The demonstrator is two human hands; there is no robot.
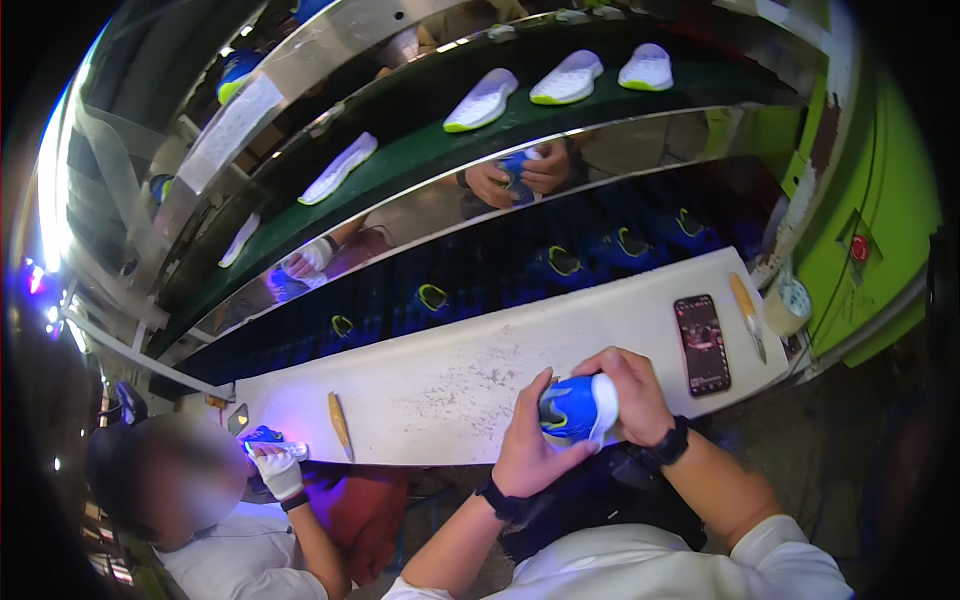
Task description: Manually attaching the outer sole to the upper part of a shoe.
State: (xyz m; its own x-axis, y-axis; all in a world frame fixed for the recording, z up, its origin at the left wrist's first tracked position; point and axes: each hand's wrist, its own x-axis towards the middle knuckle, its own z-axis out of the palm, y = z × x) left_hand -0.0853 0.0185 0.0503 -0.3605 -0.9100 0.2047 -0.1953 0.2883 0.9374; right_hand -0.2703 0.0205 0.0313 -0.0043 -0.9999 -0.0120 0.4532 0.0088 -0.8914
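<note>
I hold a blue sports shoe (568,412) with a thick white sole over the near edge of the white bench. My left hand (526,436) wraps its left side, the thumb pressed low against it. Around the white sole on the other side curls my right hand (640,398), fingers on top. Yellow-green trim shows near the shoe's opening. The fingers partly cover the shoe, so its far side is hidden.
A phone (703,343) and a wooden-handled knife (747,312) lie to the right, beside a white pot (788,304). Another knife (340,425) lies left, near a co-worker's gloved hand (279,470) on a shoe. White soles (482,100) sit on a green belt (410,150); blue shoes (563,262) line the lower shelf.
</note>
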